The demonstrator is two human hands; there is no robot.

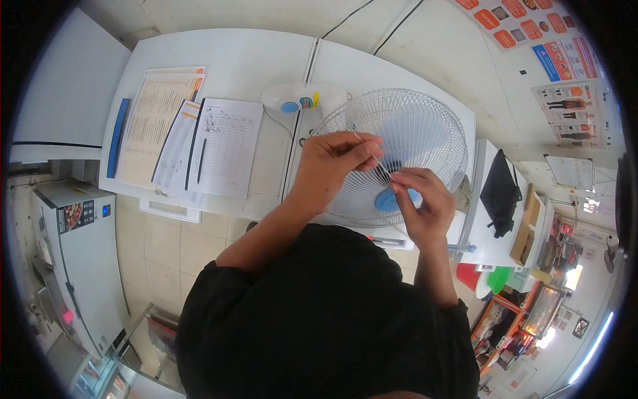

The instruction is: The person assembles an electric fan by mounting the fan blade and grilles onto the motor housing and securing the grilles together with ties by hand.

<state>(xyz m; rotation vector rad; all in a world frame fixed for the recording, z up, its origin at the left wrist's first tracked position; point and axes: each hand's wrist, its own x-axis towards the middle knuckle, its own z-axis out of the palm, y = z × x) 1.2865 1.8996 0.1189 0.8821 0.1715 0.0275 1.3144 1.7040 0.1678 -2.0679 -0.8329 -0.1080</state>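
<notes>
A: Status on the hands?
B: Both occupied. Thin pale strand [381, 162] held between them. Far-left end pinched by left hand [332, 159], thumb against fingers. Near-right end pinched by right hand [427, 205], fingertips closed, other fingers curled.
A: Where's the strand, exactly?
B: Seen against the wire grille of the fan [415, 130], right half of the desk [246, 56]. Slanted from far left to near right, looks fairly straight. Contact with the grille can't be told from this angle. Material not readable either.
A: Step in hand?
B: Judged as two-handed handling of the strand: both ends controlled, fine fingertip work.
A: Next move calls for?
B: Light, steady pinch at both ends, likely. Slip is the main risk, given how thin it is. Grille clearance should be watched too.
A: Anything else nearby?
B: Clear bottle [276, 95] lying left of the fan, far side. Printed form [229, 149] further left, pen [201, 159] laid on it. None touched.
</notes>
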